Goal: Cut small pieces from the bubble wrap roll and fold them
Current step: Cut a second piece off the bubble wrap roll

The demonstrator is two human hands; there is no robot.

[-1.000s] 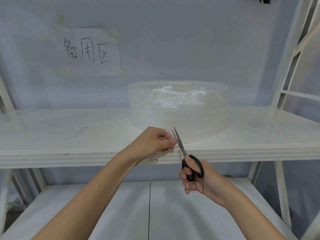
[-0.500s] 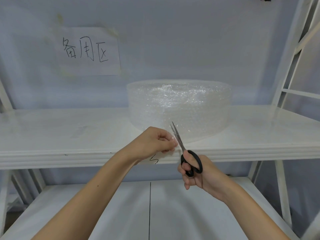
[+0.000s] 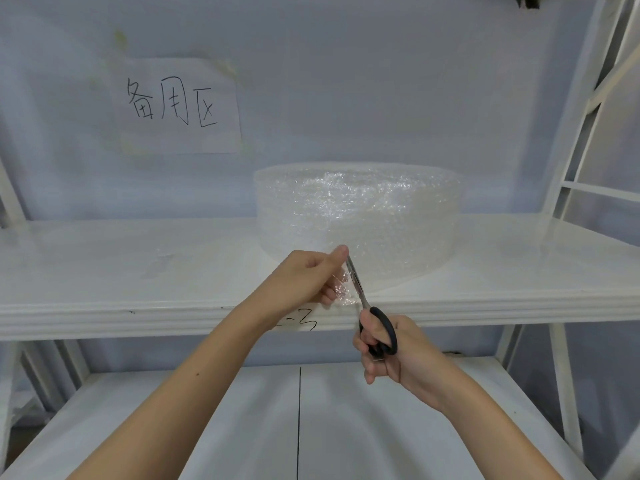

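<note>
- Clear bubble wrap roll (image 3: 358,220) sits on the white shelf (image 3: 104,271); left hand (image 3: 304,282) pinches its loose flap (image 3: 343,289)
- right hand (image 3: 391,351) grips black-handled scissors (image 3: 367,313), blades nearly closed on the film
- slack film could fold between the blades; the cut might wander toward the pinching fingertips

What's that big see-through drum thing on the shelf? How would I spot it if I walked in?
Find the white shelf beneath the handwritten paper sign on the wall. Right of the sign, on that shelf, sits the bubble wrap roll, lying flat like a wide drum. It is the only clear, glittery, bubbly thing there, and the left hand and the scissors work on its loose end.
</note>
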